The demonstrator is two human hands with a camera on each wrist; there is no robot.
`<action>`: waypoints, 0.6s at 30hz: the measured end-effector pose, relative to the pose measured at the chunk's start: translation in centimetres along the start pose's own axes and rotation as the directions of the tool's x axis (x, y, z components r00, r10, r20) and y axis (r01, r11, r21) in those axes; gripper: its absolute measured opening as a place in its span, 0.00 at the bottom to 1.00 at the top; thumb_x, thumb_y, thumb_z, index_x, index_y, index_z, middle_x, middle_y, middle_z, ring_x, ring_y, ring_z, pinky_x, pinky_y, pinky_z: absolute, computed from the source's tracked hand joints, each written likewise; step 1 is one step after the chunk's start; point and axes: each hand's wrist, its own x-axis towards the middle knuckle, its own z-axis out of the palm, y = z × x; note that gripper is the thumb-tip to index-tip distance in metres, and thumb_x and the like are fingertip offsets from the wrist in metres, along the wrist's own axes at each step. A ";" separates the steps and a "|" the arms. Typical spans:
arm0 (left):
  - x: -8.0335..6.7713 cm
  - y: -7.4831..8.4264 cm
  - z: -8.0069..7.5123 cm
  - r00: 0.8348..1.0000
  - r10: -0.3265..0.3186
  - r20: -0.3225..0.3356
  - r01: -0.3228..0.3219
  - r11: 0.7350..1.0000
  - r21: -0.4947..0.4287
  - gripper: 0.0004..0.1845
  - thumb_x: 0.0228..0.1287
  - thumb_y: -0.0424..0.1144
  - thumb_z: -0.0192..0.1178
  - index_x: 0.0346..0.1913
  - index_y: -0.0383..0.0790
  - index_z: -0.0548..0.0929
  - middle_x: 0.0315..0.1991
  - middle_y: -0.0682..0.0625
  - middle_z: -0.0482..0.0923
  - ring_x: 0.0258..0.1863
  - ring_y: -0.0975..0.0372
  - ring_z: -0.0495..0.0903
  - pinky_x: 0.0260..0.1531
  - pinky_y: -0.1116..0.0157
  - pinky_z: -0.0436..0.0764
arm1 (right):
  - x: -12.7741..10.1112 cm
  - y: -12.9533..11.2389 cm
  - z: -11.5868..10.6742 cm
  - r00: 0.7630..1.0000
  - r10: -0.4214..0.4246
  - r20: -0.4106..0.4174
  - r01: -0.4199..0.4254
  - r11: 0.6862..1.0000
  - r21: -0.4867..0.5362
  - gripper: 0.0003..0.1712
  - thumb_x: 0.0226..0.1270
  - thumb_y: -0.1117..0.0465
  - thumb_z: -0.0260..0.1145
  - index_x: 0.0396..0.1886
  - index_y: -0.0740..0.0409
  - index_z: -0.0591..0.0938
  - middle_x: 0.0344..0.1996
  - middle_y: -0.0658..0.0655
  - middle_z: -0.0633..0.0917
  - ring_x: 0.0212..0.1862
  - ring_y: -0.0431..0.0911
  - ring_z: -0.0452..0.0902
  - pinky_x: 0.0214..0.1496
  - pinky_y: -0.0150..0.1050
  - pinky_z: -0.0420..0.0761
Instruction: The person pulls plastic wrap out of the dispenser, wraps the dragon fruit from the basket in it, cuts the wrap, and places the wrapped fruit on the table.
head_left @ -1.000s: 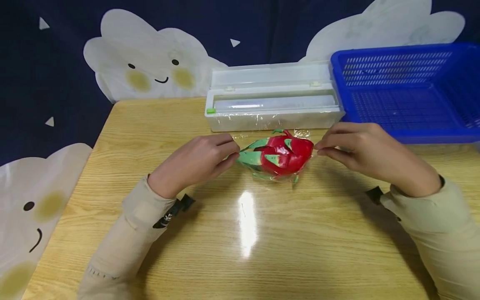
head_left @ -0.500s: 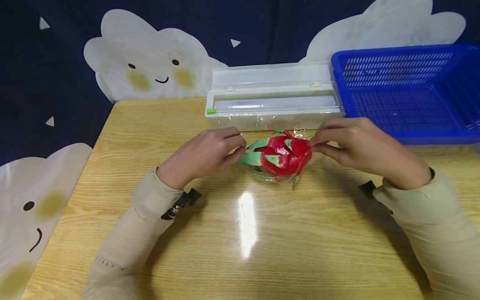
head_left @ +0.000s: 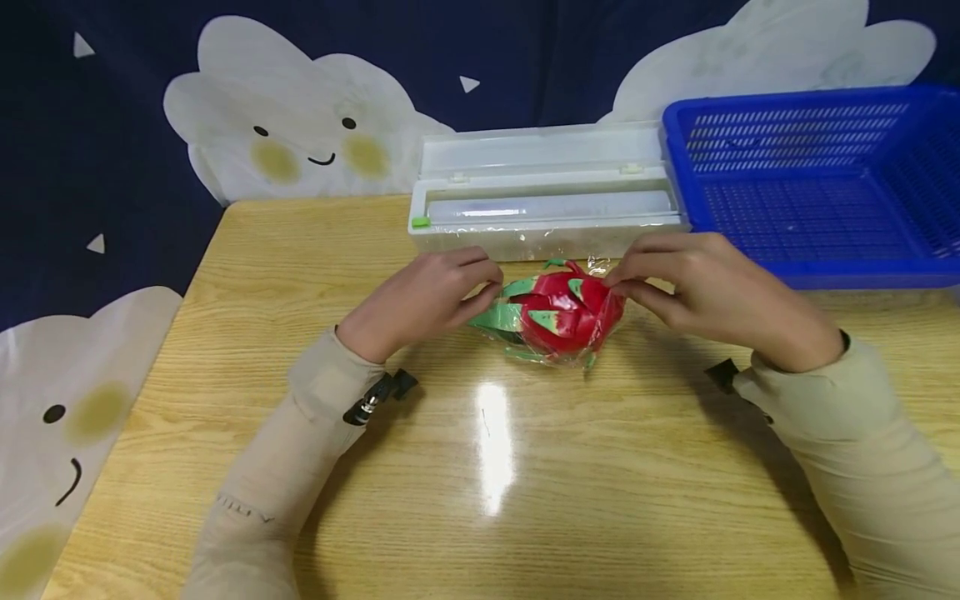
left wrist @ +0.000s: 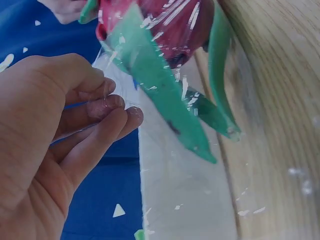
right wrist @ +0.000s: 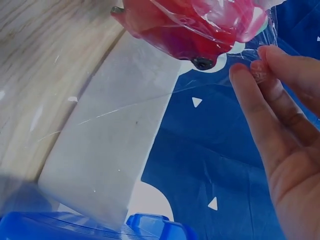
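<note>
While your left hand (head_left: 426, 296) and right hand (head_left: 693, 285) pinch the film (head_left: 598, 266), the fruit (head_left: 564, 310) lies lengthwise nine-to-three between them, at the left's four o'clock.

L hand (head_left: 422, 300) is up & right vs 1 s ago, nearer frame ctr. R hand (head_left: 705, 287) is further left, fingertips now over fruit's (head_left: 562, 315) red end, prev. just beside it.
</note>
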 end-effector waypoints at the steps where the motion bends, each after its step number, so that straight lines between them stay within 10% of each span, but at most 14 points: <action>1: 0.1 -0.1 0.2 1.000 -0.003 0.003 0.003 1.000 -0.003 0.09 0.76 0.36 0.58 0.44 0.37 0.88 0.40 0.48 0.86 0.35 0.63 0.83 0.38 0.67 0.86 | 0.0 0.0 0.0 1.000 0.003 0.000 -0.003 1.000 -0.001 0.13 0.54 0.72 0.77 0.37 0.54 0.91 0.33 0.49 0.90 0.32 0.40 0.83 0.34 0.29 0.77; 18: 0.8 -0.7 2.1 0.999 -0.042 0.016 0.043 0.997 -0.062 0.09 0.78 0.36 0.57 0.44 0.36 0.86 0.37 0.47 0.86 0.32 0.63 0.82 0.38 0.68 0.87 | 0.0 0.7 1.2 0.999 0.052 0.004 -0.052 0.998 0.022 0.14 0.55 0.73 0.76 0.38 0.52 0.91 0.36 0.49 0.91 0.36 0.42 0.86 0.36 0.27 0.78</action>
